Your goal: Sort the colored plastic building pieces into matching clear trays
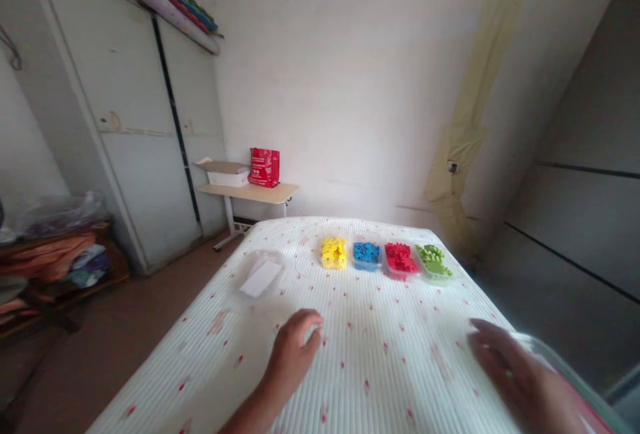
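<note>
My left hand (296, 343) is over the middle of the white quilted cloth with red dots. Its fingers curve forward, a gap shows between thumb and index finger, and nothing is visible in it. Toward the right edge, my right hand (510, 371) is smeared by motion. A small green speck shows at its fingers, too blurred to name. Beside that hand is the rim of a large clear container (555, 361) with red along its side. Beyond both hands stand clear tubs of small plastic pieces: yellow pieces (333, 253), blue pieces (367, 255), red pieces (401, 259) and green pieces (434, 261).
At the table's left lies a clear container (245, 294) with a white card (261, 279) on it. Behind, a small desk (270, 193) carries a red bag (265, 167) and a white box (227, 175). A wardrobe (125, 121) stands left; a low shelf (65, 264) holds folded cloth.
</note>
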### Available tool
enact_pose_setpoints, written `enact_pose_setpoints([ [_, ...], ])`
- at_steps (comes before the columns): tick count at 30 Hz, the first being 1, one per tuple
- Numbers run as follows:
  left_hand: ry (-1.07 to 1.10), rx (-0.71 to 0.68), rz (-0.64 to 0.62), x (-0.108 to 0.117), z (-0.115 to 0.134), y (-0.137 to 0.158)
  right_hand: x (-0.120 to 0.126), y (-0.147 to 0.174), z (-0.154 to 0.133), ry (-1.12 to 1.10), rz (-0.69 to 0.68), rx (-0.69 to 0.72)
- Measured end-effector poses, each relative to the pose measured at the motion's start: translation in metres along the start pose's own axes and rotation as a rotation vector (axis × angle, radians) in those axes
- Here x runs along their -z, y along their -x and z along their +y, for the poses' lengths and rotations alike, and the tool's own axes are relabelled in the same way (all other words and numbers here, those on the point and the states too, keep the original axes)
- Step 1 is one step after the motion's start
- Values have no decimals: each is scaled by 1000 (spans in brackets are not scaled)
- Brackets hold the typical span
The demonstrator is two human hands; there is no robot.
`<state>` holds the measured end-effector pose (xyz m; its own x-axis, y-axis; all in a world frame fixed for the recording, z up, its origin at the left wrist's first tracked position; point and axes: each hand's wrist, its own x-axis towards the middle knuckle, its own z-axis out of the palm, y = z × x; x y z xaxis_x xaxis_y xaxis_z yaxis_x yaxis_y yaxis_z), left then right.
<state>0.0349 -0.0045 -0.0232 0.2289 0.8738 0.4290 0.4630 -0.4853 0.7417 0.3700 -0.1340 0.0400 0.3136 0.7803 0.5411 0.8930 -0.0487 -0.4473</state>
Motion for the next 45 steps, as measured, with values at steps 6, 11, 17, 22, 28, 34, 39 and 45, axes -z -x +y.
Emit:
enact_pose_setpoints([
  [6,-690,39,147,72,-53,-16,-107,-40,-97,-82,-361,87],
  [11,-855,184,100,74,-62,-10,-174,-83,-140,142,-448,56],
  [17,-827,214,75,70,-62,-14,-202,-107,-169,229,-495,-30],
  [22,-807,185,96,72,-66,-15,-203,-102,-168,246,-489,-25],
  [28,-800,144,122,69,-69,-14,-195,-86,-158,253,-501,25],
  [34,-824,114,134,69,-67,-15,-167,-50,-146,273,-481,226],
  [39,-821,71,159,70,-67,-15,-137,-14,-140,218,-522,278],
  [45,-763,-22,272,69,-70,-14,-112,18,-128,206,-605,267],
])
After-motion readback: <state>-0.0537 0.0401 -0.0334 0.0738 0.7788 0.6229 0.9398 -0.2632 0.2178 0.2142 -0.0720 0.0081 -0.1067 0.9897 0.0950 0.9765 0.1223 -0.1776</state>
